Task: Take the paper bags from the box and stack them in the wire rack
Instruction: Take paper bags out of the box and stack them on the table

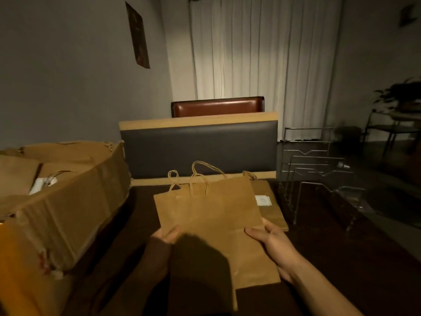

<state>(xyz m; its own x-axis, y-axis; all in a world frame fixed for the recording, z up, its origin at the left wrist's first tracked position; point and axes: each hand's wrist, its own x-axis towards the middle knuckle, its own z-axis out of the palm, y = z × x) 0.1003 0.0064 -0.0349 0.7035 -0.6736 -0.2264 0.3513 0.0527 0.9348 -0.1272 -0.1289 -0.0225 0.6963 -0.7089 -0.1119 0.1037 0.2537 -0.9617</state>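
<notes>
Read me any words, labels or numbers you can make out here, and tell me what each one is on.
No text here can be read.
White label on the paper bag lying on the table: too small and blurred to read.
White tags inside the cardboard box: blurred, no legible print.
Dark poster on the wall: too dim to read.
Held paper bag: plain, no print visible.
</notes>
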